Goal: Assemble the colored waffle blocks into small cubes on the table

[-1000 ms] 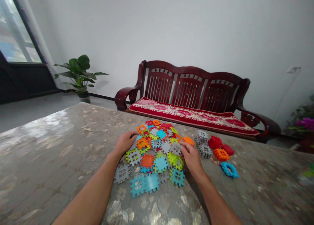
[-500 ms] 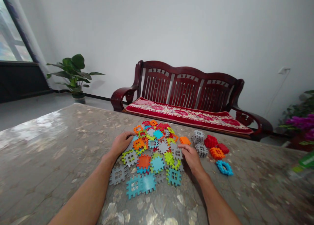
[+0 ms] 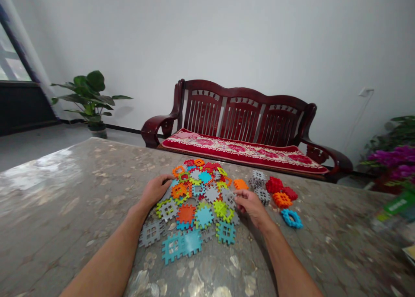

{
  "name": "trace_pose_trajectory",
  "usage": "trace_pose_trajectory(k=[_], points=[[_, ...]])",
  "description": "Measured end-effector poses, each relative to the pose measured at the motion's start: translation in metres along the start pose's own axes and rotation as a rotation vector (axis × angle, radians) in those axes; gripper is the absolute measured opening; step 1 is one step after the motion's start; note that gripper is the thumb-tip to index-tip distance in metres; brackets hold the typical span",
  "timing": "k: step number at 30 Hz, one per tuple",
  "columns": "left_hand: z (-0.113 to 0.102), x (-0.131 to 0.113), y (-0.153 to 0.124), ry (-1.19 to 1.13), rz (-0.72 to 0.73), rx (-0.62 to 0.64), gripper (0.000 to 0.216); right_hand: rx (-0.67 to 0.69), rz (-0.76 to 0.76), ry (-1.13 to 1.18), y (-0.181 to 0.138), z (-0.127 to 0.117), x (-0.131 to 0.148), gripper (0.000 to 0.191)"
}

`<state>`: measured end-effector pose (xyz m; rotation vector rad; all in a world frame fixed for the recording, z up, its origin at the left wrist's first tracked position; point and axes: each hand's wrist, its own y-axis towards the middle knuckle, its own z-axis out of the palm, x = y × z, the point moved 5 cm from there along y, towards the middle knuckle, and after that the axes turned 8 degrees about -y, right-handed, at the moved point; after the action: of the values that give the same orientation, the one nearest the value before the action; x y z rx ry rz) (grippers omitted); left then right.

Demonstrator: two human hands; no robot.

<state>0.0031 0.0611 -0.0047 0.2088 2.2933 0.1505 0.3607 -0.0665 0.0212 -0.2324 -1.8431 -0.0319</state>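
Note:
Flat interlocking plastic tiles with notched edges lie in a loose pile on the table, in grey, orange, turquoise, lime and red. My right hand (image 3: 251, 205) pinches the edge of a grey window tile (image 3: 229, 197) between thumb and fingers at the pile's right side. At the left edge lies my left hand (image 3: 157, 189), fingers stretched out against the tiles and holding nothing that I can see. Nearest me are a joined turquoise pair (image 3: 192, 241), a grey window tile (image 3: 151, 233) and a turquoise window tile (image 3: 226, 232).
Right of the pile stand small stacks: grey window tiles (image 3: 262, 196), red tiles (image 3: 274, 185), orange tiles (image 3: 282, 199) and blue tiles (image 3: 292, 218). A single orange tile (image 3: 240, 184) lies nearby. Behind the patterned table (image 3: 97, 193) is a wooden bench (image 3: 241, 115). A blurred green-labelled item (image 3: 397, 204) is far right.
The view has swung slightly right. My right hand has closed on the grey window tile, which is now tilted up a little. My left hand keeps its place by the pile.

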Motion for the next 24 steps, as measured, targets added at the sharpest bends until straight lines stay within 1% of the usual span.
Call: trace_pose_trajectory(k=[4,6,8,10,14,18,22,24], points=[[0.0,0.002,0.0,-0.024,-0.017,-0.006,0.034,-0.052,0.067,0.223,-0.003,0.007,-0.001,0.044],[0.001,0.003,0.001,-0.029,-0.014,-0.005,0.035,-0.055,0.078,0.241,-0.002,0.012,-0.003,0.047],[0.001,0.004,0.002,-0.028,0.0,-0.001,0.036,-0.037,0.082,0.17,0.0,0.016,-0.006,0.045],[0.001,0.005,0.002,-0.023,0.008,-0.003,0.037,-0.034,0.071,0.046,0.003,0.016,-0.008,0.042],[0.001,0.006,0.003,-0.026,0.001,-0.005,0.034,-0.104,-0.033,-0.149,0.008,0.009,-0.006,0.041],[0.001,0.005,0.002,-0.037,0.005,-0.01,0.034,-0.097,-0.092,-0.228,0.01,0.008,-0.006,0.041],[0.001,0.004,0.002,-0.035,0.014,-0.014,0.034,-0.084,-0.188,-0.288,0.009,0.006,-0.003,0.037],[0.001,0.004,0.002,-0.03,0.018,-0.01,0.036,-0.046,-0.208,-0.326,0.007,0.007,-0.002,0.042]])
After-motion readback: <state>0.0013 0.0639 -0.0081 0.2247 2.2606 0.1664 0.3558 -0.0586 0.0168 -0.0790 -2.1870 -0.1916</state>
